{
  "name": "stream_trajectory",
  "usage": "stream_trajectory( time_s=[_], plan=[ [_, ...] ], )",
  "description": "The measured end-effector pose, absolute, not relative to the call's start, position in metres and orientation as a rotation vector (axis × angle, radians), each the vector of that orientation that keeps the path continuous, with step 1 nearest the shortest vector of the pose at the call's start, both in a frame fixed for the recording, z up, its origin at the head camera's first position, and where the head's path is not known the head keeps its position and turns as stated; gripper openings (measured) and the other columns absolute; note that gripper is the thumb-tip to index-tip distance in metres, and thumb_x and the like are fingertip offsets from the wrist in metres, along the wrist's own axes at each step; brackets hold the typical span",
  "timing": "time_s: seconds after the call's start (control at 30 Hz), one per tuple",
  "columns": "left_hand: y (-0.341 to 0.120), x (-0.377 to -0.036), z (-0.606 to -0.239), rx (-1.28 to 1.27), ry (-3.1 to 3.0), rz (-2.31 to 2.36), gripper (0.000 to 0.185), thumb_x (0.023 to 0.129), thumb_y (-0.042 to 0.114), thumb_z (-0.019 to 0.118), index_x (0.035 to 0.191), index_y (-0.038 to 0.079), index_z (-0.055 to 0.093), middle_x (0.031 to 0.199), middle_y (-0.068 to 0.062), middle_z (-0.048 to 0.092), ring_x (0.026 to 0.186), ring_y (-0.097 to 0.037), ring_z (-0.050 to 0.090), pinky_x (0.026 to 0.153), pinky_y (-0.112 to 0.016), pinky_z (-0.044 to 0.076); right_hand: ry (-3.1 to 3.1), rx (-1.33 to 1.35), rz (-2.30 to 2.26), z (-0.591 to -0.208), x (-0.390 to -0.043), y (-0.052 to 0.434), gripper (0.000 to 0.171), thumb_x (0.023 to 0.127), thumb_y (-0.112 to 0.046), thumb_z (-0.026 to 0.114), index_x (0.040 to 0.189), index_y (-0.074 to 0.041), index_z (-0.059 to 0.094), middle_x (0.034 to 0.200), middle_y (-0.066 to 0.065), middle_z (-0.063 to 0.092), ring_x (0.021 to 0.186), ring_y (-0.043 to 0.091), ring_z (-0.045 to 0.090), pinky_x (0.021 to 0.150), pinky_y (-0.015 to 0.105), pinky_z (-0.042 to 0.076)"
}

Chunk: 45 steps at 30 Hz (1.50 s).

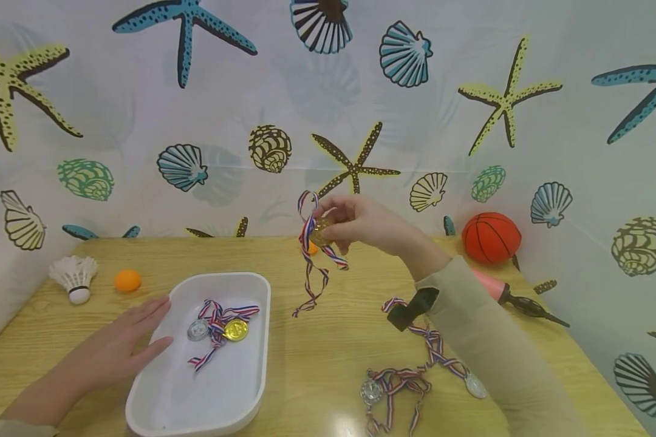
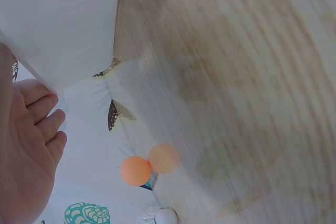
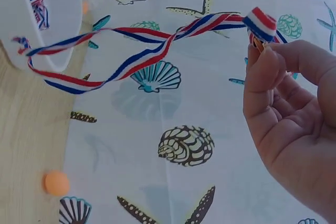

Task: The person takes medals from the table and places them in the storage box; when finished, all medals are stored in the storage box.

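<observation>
The right hand [image 1: 361,224] is pinching a gold medal [image 1: 321,232], mostly hidden by fingers; its ribbon [image 3: 131,51] is dangling clearer at the right wrist; the left hand [image 1: 115,346], grip flat and apart, is touching the white tray [image 1: 251,364].

Left hand [image 1: 121,345] low and flat, fingers [image 1: 150,311] straight and spread, forearm stretched forward, right hand [image 1: 363,223] raised mid-air, fingers [image 3: 262,72] curled in a pinch, sleeved forearm angled up
</observation>
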<state>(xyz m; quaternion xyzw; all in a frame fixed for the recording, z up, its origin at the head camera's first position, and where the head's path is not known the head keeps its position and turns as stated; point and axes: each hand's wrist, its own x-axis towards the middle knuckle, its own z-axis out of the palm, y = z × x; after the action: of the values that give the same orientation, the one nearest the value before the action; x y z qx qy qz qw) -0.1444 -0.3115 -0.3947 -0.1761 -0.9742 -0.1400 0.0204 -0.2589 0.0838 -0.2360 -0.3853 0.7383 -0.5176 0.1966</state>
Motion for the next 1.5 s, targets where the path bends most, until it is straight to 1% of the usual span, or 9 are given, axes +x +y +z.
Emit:
stream_trajectory(
  time_s=[0.23,0.37,0.57,0.7,0.93,1.13,1.23,1.37,1.5],
  plan=[
    [-0.313,-0.143,-0.396,-0.549,-3.006,-0.447,0.068,0.092,0.042,0.051,0.138,-0.005,0.035,0.143,-0.023,0.03,0.127,-0.045,0.028,0.101,-0.058,0.024,1.947,-1.146,-1.514,-0.22,-0.244,0.051,0.021,0.088,0.001,0.057,0.109,0.001,0.052,0.086,0.014,0.061,0.057,0.021,0.049,0.054,0.03,0.046],
    [-0.314,-0.142,-0.396,-0.553,-2.996,-0.451,0.068,0.092,0.042,0.052,0.138,-0.005,0.036,0.143,-0.023,0.031,0.127,-0.045,0.028,0.1,-0.058,0.025,1.849,-1.163,-1.509,-0.223,-0.236,0.028,0.022,0.087,0.004,0.056,0.109,0.003,0.052,0.084,0.013,0.061,0.057,0.02,0.05,0.053,0.029,0.045],
    [-0.313,-0.144,-0.396,-0.56,-2.998,-0.443,0.067,0.092,0.043,0.051,0.138,-0.005,0.036,0.143,-0.023,0.03,0.127,-0.045,0.028,0.099,-0.059,0.026,1.815,-1.145,-1.439,-0.236,-0.222,-0.005,0.024,0.087,0.007,0.054,0.111,0.004,0.051,0.086,0.013,0.061,0.062,0.017,0.053,0.056,0.028,0.049],
    [-0.313,-0.144,-0.396,-0.563,-2.993,-0.44,0.066,0.093,0.042,0.051,0.138,-0.005,0.036,0.143,-0.023,0.031,0.126,-0.045,0.029,0.099,-0.059,0.026,1.836,-1.091,-1.367,-0.254,-0.215,-0.026,0.023,0.088,0.006,0.054,0.11,0.001,0.053,0.085,0.01,0.061,0.061,0.018,0.054,0.057,0.027,0.051],
    [-0.314,-0.145,-0.397,-0.581,-2.984,-0.446,0.066,0.092,0.041,0.051,0.138,-0.004,0.037,0.143,-0.023,0.031,0.126,-0.046,0.029,0.098,-0.06,0.027,1.872,-1.031,-1.178,-0.302,-0.203,-0.056,0.02,0.088,0.003,0.056,0.106,-0.005,0.056,0.073,0.005,0.061,0.056,0.016,0.054,0.054,0.026,0.052],
    [-0.317,-0.146,-0.399,-0.603,-2.982,-0.428,0.066,0.091,0.037,0.055,0.138,-0.004,0.036,0.143,-0.022,0.031,0.126,-0.046,0.03,0.095,-0.061,0.029,1.851,-0.951,-1.051,-0.344,-0.192,-0.071,0.018,0.087,0.003,0.058,0.102,-0.006,0.058,0.07,0.003,0.062,0.051,0.014,0.052,0.054,0.031,0.054],
    [-0.317,-0.146,-0.399,-0.599,-2.989,-0.43,0.066,0.091,0.037,0.055,0.139,-0.005,0.035,0.143,-0.022,0.031,0.126,-0.046,0.029,0.096,-0.061,0.028,1.84,-0.919,-1.011,-0.359,-0.186,-0.077,0.018,0.085,0.004,0.06,0.101,-0.006,0.059,0.069,0.002,0.061,0.05,0.013,0.051,0.052,0.028,0.052],
    [-0.315,-0.146,-0.398,-0.573,-3.006,-0.442,0.068,0.092,0.042,0.053,0.139,-0.004,0.036,0.143,-0.022,0.031,0.127,-0.045,0.028,0.097,-0.061,0.027,1.844,-0.921,-0.933,-0.375,-0.179,-0.083,0.017,0.085,0.003,0.061,0.1,-0.005,0.059,0.067,0.001,0.061,0.049,0.012,0.052,0.047,0.022,0.049],
    [-0.315,-0.146,-0.398,-0.596,-2.975,-0.442,0.065,0.092,0.039,0.054,0.137,-0.005,0.037,0.141,-0.023,0.033,0.126,-0.045,0.03,0.098,-0.059,0.027,1.88,-0.918,-0.835,-0.387,-0.173,-0.091,0.016,0.086,0.002,0.06,0.099,-0.007,0.06,0.065,0.001,0.061,0.048,0.013,0.053,0.045,0.022,0.049]
  ],
)
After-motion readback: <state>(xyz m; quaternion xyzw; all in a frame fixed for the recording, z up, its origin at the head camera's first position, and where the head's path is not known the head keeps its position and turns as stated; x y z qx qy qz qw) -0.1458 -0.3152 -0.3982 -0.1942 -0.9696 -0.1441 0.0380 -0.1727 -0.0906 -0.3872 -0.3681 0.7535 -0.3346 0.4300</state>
